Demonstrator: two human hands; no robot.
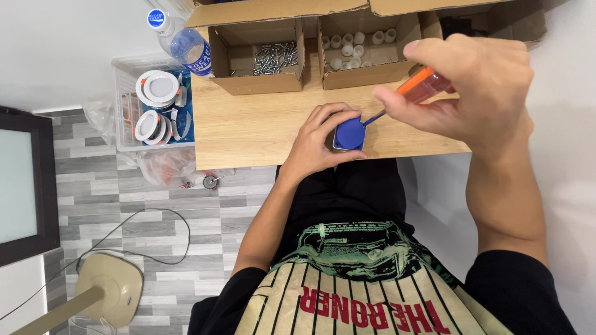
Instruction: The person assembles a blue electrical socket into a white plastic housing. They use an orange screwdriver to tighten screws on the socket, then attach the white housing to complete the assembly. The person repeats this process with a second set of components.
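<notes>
left hand [316, 142]: closed around blue part [349, 134] on table [261, 127]
right hand [469, 84]: screwdriver [422, 87] gripped, tip at part's 2 o'clock

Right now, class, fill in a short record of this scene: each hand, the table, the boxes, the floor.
left hand: holds blue square part on table
right hand: grips orange-handled screwdriver, tip at the part
table: light wood
left box: screws
right box: small white caps
floor: basket of round white fittings, fan base

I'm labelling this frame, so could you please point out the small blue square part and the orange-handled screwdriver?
small blue square part [349, 134], head view, its blue top face.
orange-handled screwdriver [424, 85], head view, its translucent orange handle.
</notes>
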